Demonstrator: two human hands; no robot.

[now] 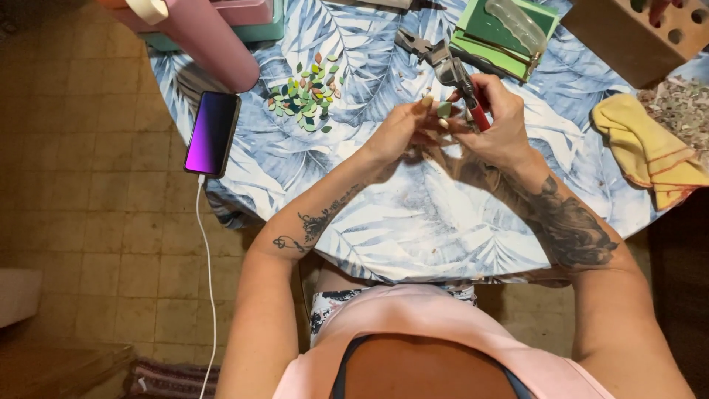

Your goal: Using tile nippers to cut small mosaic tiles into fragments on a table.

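Both forearms run up from the lap to the table centre. Left hand [402,129] pinches a small green tile piece [444,109] by its edge betw. thumb & fingertips, just above the leaf-print cloth [413,229]. Right hand [498,125] is wrapped tight round red-handled nippers [454,77], whose head sits right at the piece. Risk, as I judge it: fingertips lie v. close to the cutter – a slip could nick them, or a chip could fly off.

Around: pile of cut green/brown pieces [304,97] to the left, phone [212,133] at table edge w/ white cable [207,266] – easy to snag. Yellow cloth [646,148], green tray [502,37], pink cylinder [210,41] well apart.
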